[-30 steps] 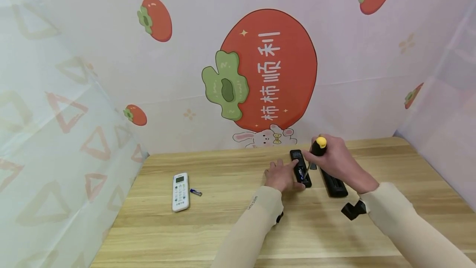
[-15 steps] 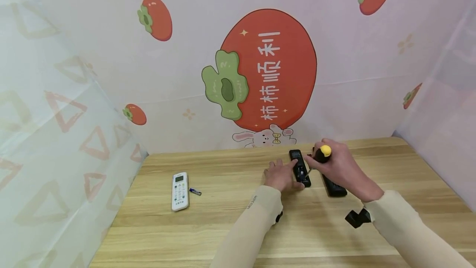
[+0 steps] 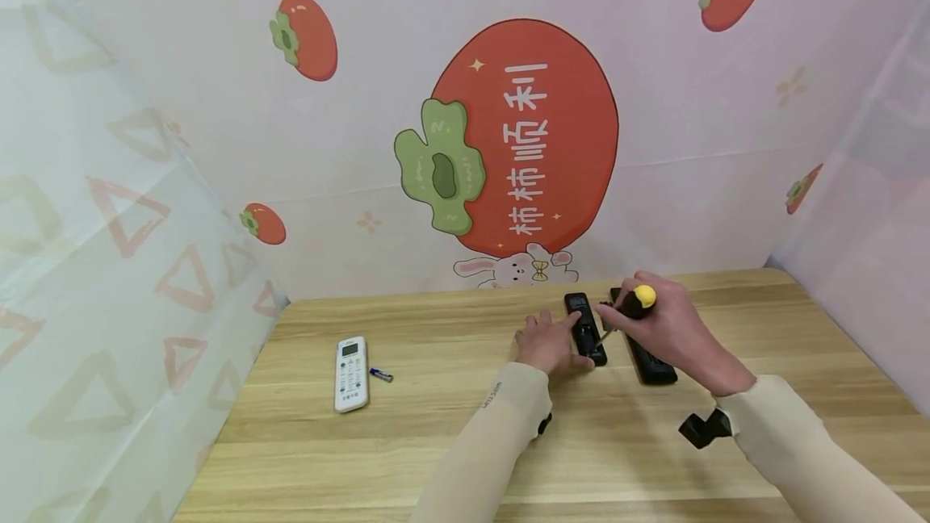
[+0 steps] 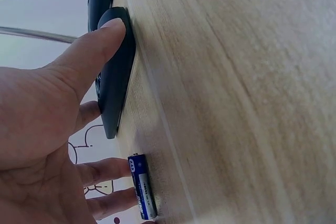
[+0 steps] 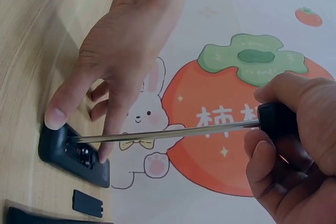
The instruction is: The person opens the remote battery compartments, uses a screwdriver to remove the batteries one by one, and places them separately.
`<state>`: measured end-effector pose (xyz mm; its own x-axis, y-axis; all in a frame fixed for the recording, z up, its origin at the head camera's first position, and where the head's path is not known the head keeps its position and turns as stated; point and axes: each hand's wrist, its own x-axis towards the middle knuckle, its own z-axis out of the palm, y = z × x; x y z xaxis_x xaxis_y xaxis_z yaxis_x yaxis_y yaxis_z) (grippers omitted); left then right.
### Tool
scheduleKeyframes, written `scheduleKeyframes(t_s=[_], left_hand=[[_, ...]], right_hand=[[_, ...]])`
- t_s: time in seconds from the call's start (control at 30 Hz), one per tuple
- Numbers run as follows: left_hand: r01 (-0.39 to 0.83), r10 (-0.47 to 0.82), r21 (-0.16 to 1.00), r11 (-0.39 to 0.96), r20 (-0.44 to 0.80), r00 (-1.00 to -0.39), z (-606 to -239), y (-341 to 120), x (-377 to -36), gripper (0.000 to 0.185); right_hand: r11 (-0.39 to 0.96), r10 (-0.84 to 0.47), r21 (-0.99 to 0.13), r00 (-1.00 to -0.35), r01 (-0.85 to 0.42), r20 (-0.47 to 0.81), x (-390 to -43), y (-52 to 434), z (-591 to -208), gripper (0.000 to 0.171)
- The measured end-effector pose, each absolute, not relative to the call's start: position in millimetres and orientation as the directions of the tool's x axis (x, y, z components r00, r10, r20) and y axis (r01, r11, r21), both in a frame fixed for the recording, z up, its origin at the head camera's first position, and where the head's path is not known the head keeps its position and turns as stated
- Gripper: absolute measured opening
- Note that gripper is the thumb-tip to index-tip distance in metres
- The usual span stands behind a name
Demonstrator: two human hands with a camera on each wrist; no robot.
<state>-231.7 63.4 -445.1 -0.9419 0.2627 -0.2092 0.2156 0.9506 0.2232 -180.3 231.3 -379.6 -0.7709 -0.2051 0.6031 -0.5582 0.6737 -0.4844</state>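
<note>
My left hand (image 3: pixel 546 343) pins black remote (image 3: pixel 585 328) on tabletop (image 3: pixel 436 426), fingers straight. Right hand (image 3: pixel 664 328) grips screwdriver (image 5: pixel 173 132), tip in open battery bay. Cover (image 5: pixel 86 203) off; one battery (image 4: pixel 142 186) out; prying unfinished.

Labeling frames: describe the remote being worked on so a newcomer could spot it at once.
On the wooden table, below the big persimmon print, two black remotes lie side by side. It is the left black remote, pinned by the left hand, with the right hand's screwdriver tip in its open compartment.

Matt black plastic remote (image 3: pixel 585 328); shiny metal screwdriver shaft (image 5: pixel 168 134); wood-grain table (image 3: pixel 436 426).
</note>
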Motion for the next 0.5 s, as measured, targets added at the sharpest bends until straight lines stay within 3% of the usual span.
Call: scheduleKeyframes(t_s=[0.5], left_hand=[[0.221,0.266,0.224,0.949,-0.195,-0.944,-447.2,62.1,-232.8,0.086]], right_hand=[[0.626,-0.128,-0.602,-0.827,-0.496,0.548,-173.9,244.6,-353.5,0.025]])
